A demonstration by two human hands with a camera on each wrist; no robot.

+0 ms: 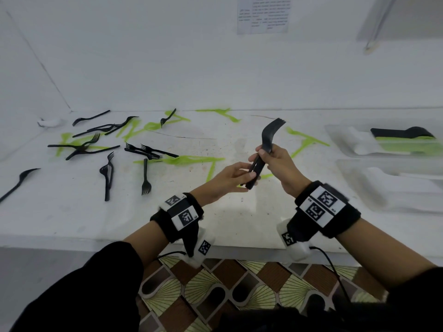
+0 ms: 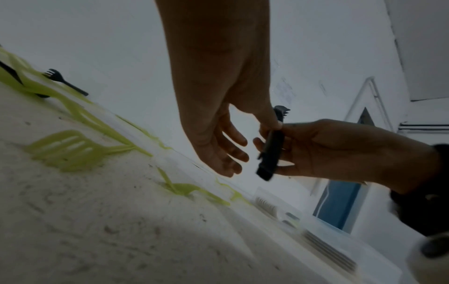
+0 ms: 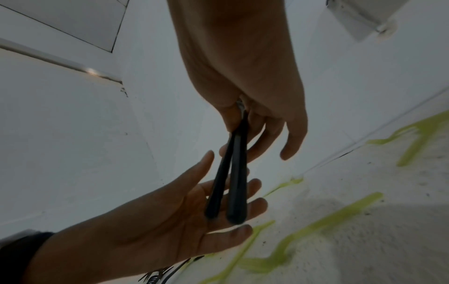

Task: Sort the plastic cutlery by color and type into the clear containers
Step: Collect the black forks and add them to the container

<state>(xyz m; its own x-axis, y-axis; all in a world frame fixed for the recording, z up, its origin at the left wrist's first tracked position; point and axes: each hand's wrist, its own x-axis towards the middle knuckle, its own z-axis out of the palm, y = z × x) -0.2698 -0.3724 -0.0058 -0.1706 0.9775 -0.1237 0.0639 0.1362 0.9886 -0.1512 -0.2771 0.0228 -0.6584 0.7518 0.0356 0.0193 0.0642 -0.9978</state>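
A stack of black forks [image 1: 261,161] is held above the white table [image 1: 215,224], tines up and away from me. My right hand [image 1: 271,154] grips the stack around its middle; the right wrist view shows two black handles [image 3: 233,192] fanning out below its fingers. My left hand [image 1: 239,173] lies open under the handle ends, fingers straight and touching them [image 3: 218,201]. In the left wrist view the stack [image 2: 271,153] sits between both hands. Several loose black forks [image 1: 107,173] and pale green pieces [image 1: 177,161] lie scattered to the left and middle.
Two clear containers stand at the right: the far one [image 1: 335,130] holds white, black and green cutlery, the near one [image 1: 347,168] white pieces. A white wall runs behind the table. The table's front edge [image 1: 96,245] is close to my forearms.
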